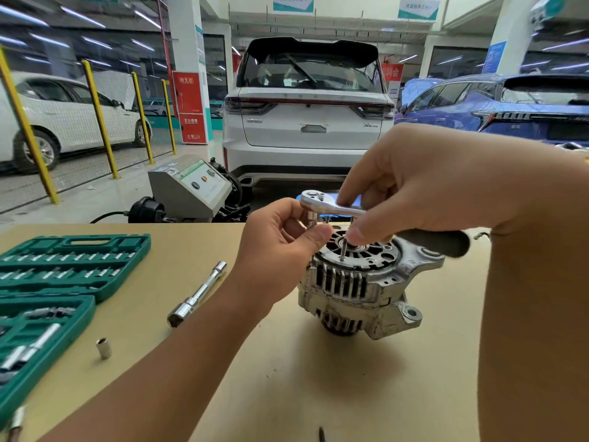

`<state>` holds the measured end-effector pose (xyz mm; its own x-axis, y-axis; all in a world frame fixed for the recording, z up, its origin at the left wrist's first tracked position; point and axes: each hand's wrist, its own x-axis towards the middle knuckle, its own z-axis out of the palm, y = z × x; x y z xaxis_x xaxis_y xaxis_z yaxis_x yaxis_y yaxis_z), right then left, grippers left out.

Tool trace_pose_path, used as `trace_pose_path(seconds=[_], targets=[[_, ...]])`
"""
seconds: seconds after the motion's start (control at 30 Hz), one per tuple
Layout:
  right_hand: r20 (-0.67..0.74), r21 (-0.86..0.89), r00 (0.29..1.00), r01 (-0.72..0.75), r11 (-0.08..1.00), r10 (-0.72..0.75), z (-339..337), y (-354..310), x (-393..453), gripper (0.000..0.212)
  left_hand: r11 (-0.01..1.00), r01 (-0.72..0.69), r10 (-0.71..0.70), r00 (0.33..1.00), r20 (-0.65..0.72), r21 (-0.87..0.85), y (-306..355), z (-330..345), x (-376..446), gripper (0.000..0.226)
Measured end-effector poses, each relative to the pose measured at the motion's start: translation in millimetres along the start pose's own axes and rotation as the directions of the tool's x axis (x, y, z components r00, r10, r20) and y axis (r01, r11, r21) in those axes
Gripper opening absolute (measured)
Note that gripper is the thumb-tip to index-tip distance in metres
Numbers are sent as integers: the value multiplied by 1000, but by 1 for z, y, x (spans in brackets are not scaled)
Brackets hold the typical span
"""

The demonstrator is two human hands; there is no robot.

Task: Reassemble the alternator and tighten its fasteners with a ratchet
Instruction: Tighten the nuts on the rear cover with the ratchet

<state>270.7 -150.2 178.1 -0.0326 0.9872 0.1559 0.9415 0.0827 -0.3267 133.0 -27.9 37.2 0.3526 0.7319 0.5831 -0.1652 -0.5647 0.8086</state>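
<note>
Presently the alternator (360, 283) sits on the tan table (287, 378), right of centre, with its finned housing toward the camera and its mounting lugs out to the right. A thin stud (342, 252) stands upright from its top face.

The right hand (424, 183) grasps the ratchet (331, 205) from above, fingers curled over the metal shank and thumb beneath it. The ratchet's head lies above the alternator's left rim, and its dark handle (436, 242) runs off to the right under the wrist. The left hand (280, 231) pinches the small socket (311, 218) hanging below the ratchet head, thumb and fingers closed on it. Whether the socket touches a fastener cannot be told; the fingers hide its lower end.

Left of the alternator, well apart, a long chrome extension bar (197, 295) lies at a slant on the table. Nearer the front edge a loose socket (104, 347) stands by itself. An open green tool case (63, 266), holding rows of sockets, takes up the table's left side.

Beyond the table stand a grey machine (191, 186) and a white car (306, 116).
</note>
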Motion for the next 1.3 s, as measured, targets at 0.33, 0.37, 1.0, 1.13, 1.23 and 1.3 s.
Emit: trace_pose_path(seconds=[0.33, 0.37, 1.0, 1.13, 1.23, 1.3], targets=[[-107, -86, 988, -118, 989, 108, 1, 6, 8, 17, 999, 44, -44, 999, 28, -9, 0, -1, 2, 9], [-23, -33, 997, -72, 997, 71, -1, 4, 3, 22, 999, 36, -36, 999, 23, 10, -1, -1, 2, 9], [-274, -112, 955, -147, 983, 112, 6, 2, 16, 20, 997, 61, -58, 997, -53, 55, -4, -1, 1, 15], [14, 7, 999, -53, 999, 52, 3, 2, 7, 29, 995, 43, -37, 997, -65, 86, -3, 0, -1, 16], [49, 89, 998, -30, 996, 26, -1, 7, 2, 29, 993, 43, -36, 997, -67, 106, -4, 0, -1, 15], [-130, -41, 989, -77, 996, 72, 0, 14, 11, 24, 993, 54, -49, 998, -51, 101, -4, -2, -1, 13]])
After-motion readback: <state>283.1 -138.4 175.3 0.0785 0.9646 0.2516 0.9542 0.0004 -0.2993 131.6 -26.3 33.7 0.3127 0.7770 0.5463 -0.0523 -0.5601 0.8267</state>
